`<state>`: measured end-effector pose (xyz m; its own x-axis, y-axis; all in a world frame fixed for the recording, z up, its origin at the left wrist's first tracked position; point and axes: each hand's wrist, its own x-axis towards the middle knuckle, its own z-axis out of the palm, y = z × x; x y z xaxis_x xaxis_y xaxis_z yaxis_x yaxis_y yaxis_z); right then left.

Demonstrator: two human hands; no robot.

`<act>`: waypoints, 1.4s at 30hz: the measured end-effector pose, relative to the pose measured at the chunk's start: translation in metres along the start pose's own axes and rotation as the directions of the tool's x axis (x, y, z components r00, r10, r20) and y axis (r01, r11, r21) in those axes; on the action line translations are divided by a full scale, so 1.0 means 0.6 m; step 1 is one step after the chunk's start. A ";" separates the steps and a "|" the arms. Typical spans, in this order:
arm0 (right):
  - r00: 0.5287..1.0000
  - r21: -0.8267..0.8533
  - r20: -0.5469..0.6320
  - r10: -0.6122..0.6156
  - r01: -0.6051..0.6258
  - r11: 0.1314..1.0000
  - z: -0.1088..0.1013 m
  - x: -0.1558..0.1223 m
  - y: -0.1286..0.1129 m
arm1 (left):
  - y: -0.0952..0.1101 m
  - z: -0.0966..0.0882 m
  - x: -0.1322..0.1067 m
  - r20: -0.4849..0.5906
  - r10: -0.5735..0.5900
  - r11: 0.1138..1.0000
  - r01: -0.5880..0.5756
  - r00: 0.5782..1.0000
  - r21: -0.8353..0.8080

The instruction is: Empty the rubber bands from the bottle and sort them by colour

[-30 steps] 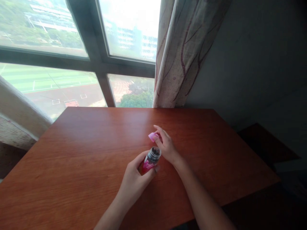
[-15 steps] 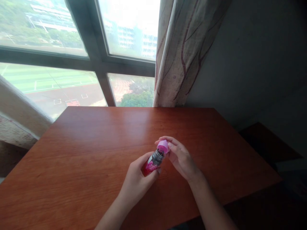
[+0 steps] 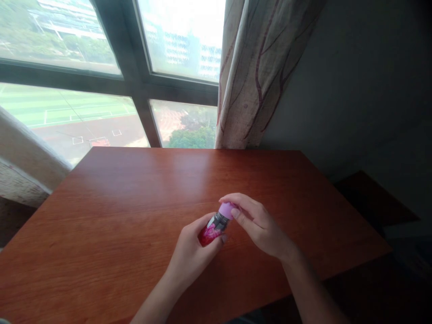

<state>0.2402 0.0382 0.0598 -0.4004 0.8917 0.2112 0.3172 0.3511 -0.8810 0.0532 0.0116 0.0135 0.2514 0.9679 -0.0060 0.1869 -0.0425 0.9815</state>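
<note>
Head view: hands (image 3: 191,250) partly hide the bottle (image 3: 211,232) and pink cap (image 3: 226,210).

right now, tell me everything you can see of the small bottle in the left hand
The small bottle looks cylindrical, with a bright pink and white pattern on its body and a grey, shiny-looking section near the neck. Its plain pink cap sits over the mouth; whether it is tight cannot be told. The bottle is tilted, cap end to the right and away. The left hand grips its body, and the right hand holds the cap.
</note>
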 end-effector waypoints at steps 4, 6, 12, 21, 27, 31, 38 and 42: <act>0.999 -0.058 0.011 -0.032 0.032 0.998 -0.002 0.002 -0.007 | 0.001 -0.001 -0.001 0.001 -0.006 1.000 0.006 1.000 -0.014; 0.999 -0.075 0.028 -0.035 0.037 0.997 -0.006 0.002 -0.009 | 0.002 -0.002 -0.001 0.014 -0.010 1.000 0.010 1.000 -0.027; 0.991 -0.086 0.119 -0.055 0.066 0.994 -0.024 0.005 -0.016 | 0.007 -0.008 -0.002 0.109 -0.061 0.994 0.070 0.992 -0.085; 0.984 -0.328 0.107 0.141 -0.099 0.939 -0.024 0.010 -0.015 | 0.002 0.001 -0.004 0.056 0.088 0.976 -0.097 0.995 0.196; 0.978 -0.459 0.001 0.206 -0.183 0.870 -0.007 0.019 0.007 | -0.006 0.010 -0.008 0.138 0.169 0.897 -0.211 0.976 0.388; 0.986 -0.327 -0.081 0.146 -0.165 0.930 -0.007 0.020 0.013 | -0.008 0.012 -0.009 0.167 0.174 0.893 -0.227 0.971 0.390; 0.974 0.014 0.192 0.118 -0.122 0.992 -0.036 0.000 -0.013 | -0.014 0.004 -0.005 0.037 0.123 0.901 -0.128 0.992 0.415; 0.934 -0.188 0.269 0.234 -0.187 0.964 -0.039 -0.010 -0.011 | -0.016 0.002 -0.004 0.006 0.122 0.906 -0.114 0.992 0.408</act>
<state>0.2606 0.0372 0.0745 -0.5312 0.8383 -0.1225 0.5424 0.2255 -0.8093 0.0519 0.0097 0.0040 0.2778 0.9540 0.1130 0.5281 -0.2499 0.8116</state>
